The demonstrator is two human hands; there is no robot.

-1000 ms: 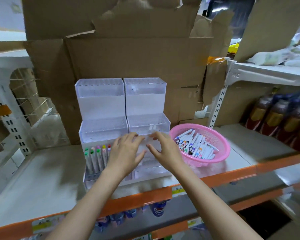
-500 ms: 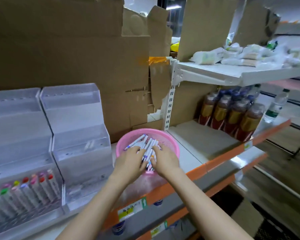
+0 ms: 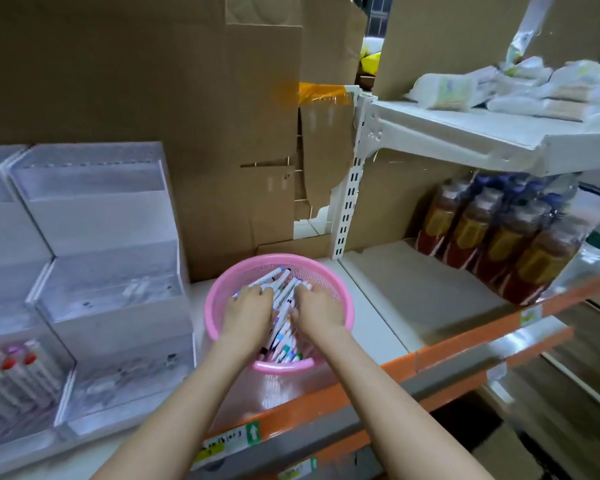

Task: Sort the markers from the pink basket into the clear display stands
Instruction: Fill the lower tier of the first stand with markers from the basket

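Observation:
The pink basket [image 3: 350,308] sits on the shelf near its front edge, holding several white markers [image 3: 285,341] with coloured caps. Both of my hands are inside it, palms down on the pile. My left hand [image 3: 248,313] covers the left side and my right hand [image 3: 317,311] the right side. The fingers of both bend down among the markers, and their tips are hidden. Left of the basket stands a tiered clear display stand [image 3: 108,289] with bare tiers. A second stand [image 3: 0,237] at the far left holds several upright markers [image 3: 18,372] in its front row.
Brown cardboard [image 3: 153,98] backs the shelf. A white slotted upright [image 3: 347,202] divides it from the bay on the right, where dark bottles [image 3: 499,244] stand. White packets [image 3: 499,91] lie on the upper shelf. An orange shelf edge [image 3: 430,362] runs along the front.
My hands left the clear stands and moved right into the pink basket. The view swung right with them, and both hands now sit deeper on the marker pile.

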